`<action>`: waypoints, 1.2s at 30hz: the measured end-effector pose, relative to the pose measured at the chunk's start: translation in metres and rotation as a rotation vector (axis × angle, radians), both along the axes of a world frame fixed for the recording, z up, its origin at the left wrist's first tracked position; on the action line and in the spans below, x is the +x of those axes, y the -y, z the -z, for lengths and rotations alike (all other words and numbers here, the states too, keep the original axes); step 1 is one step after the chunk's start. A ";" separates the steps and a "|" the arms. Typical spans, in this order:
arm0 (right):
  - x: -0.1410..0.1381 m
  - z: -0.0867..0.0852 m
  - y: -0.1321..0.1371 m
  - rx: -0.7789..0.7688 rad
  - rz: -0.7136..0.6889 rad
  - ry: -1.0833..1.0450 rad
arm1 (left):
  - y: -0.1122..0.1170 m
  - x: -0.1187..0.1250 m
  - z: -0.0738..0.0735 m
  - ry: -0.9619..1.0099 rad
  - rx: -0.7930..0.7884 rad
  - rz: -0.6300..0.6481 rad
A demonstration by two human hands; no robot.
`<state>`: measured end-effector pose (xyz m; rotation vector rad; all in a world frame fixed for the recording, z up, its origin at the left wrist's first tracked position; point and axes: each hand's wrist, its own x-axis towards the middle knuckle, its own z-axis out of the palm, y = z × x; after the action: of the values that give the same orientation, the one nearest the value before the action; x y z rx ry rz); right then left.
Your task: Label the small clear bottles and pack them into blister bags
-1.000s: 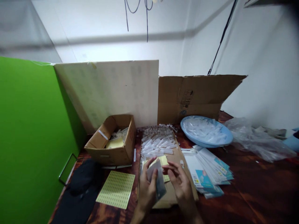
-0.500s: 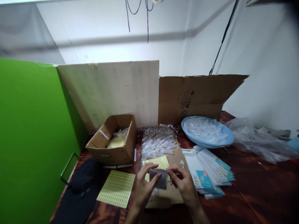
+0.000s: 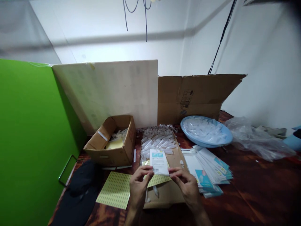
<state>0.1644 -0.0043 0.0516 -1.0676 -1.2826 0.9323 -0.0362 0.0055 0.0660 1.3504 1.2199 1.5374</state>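
Observation:
My left hand (image 3: 138, 187) and my right hand (image 3: 185, 185) both pinch the lower edge of a small white packet with a blue print (image 3: 159, 161), held upright over a flat cardboard sheet (image 3: 172, 191). Under the packet lies a yellow sticker sheet (image 3: 157, 180). A small clear tube (image 3: 155, 190) lies on the cardboard between my hands. Beyond the packet lies a heap of clear tubes (image 3: 157, 142).
A second yellow sticker sheet (image 3: 114, 194) lies left of my hands. An open cardboard box (image 3: 113, 141) stands at the back left, a blue bowl of tubes (image 3: 205, 131) at the back right, a fanned stack of white-blue packets (image 3: 208, 172) on the right, a black cloth (image 3: 80, 191) on the left.
The packet was held tilted and showed its grey side, then was turned. Now it stands upright with its white printed face toward me, and both hands hold its lower edge.

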 end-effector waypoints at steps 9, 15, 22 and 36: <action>-0.005 0.012 0.002 0.078 -0.058 -0.070 | 0.005 0.000 0.005 0.073 -0.057 -0.020; -0.004 0.018 0.002 0.231 0.033 0.066 | 0.008 0.003 0.004 0.053 -0.038 0.017; -0.001 0.022 0.007 0.315 0.155 0.116 | 0.010 0.005 0.001 0.011 -0.017 0.019; -0.012 0.032 0.017 -0.028 0.131 -0.316 | 0.017 0.024 -0.001 0.216 -0.181 -0.040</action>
<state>0.1527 -0.0217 0.0199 -0.9683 -0.9315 0.9769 -0.0123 -0.0113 0.0669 1.0215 1.2231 1.5170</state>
